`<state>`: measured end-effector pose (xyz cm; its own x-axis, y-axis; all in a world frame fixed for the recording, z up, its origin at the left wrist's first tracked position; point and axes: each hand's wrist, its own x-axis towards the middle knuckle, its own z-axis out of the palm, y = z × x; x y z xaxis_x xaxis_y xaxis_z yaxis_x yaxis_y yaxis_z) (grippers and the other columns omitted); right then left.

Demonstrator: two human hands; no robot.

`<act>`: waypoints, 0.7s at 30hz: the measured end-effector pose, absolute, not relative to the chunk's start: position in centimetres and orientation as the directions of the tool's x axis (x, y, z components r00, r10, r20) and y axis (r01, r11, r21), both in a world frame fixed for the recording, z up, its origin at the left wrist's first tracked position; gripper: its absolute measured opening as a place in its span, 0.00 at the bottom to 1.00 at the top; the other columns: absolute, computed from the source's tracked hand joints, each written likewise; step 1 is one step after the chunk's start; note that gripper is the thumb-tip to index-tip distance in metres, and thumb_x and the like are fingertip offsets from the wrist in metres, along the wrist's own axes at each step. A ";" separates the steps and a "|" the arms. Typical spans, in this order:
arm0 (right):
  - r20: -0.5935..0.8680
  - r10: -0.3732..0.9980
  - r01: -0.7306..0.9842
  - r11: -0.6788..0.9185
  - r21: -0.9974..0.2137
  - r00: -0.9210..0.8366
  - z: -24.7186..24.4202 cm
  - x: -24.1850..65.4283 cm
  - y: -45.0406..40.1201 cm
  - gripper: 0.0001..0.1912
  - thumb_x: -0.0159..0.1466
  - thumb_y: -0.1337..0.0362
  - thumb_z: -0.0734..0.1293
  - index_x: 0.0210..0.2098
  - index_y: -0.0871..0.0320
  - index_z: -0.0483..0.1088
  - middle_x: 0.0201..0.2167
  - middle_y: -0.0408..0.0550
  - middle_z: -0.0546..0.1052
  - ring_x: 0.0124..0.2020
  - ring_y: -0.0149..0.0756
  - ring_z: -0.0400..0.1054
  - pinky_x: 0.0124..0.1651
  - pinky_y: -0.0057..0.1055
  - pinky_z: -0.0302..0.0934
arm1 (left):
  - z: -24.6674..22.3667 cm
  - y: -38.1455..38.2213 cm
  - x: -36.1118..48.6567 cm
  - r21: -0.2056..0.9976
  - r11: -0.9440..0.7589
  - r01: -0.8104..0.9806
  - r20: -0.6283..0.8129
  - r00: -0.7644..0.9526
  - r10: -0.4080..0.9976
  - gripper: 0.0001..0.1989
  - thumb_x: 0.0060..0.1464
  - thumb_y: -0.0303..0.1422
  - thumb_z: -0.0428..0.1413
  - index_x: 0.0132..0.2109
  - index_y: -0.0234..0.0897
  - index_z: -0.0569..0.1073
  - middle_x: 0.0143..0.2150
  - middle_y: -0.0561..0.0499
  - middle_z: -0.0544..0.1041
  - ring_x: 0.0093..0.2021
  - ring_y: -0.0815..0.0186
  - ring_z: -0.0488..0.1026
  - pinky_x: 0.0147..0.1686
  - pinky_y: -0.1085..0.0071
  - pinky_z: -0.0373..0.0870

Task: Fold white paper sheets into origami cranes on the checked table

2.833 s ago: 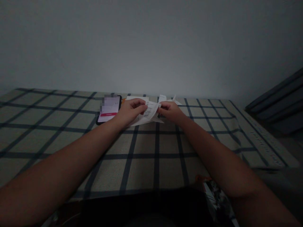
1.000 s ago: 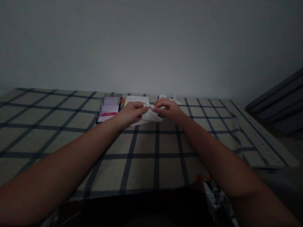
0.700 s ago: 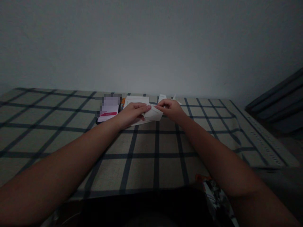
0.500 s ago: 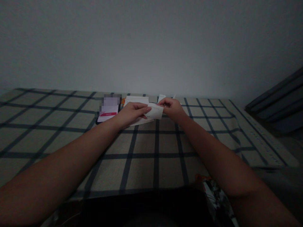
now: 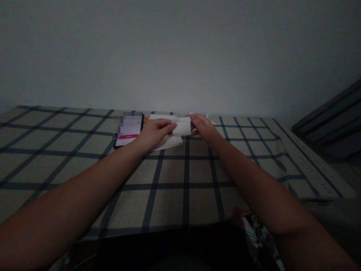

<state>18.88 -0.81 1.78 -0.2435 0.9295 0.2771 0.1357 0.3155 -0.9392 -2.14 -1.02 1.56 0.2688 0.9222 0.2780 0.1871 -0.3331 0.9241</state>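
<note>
White paper (image 5: pixel 182 126) has risen, pinched by left hand (image 5: pixel 156 131), right hand (image 5: pixel 203 126) grip unclear; tablecloth lettering (image 5: pixel 316 175) illegible.

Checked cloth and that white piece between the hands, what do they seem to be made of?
Checked cloth: probably woven cotton or linen, matte, since it ripples softly toward its right side. White piece: likely paper, matte, looking thin with straight edges.
</note>
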 end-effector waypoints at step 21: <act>0.338 0.879 0.205 0.419 -0.885 -0.337 2.3 18.9 -1.6 0.19 0.60 0.48 0.69 0.28 0.59 0.67 0.24 0.39 0.64 0.26 0.27 0.57 0.30 0.28 0.53 | 2.2 -1.4 -2.0 0.865 -0.357 0.353 0.216 0.380 0.899 0.16 0.50 0.42 0.63 0.26 0.33 0.77 0.20 0.54 0.73 0.21 0.73 0.63 0.23 0.75 0.54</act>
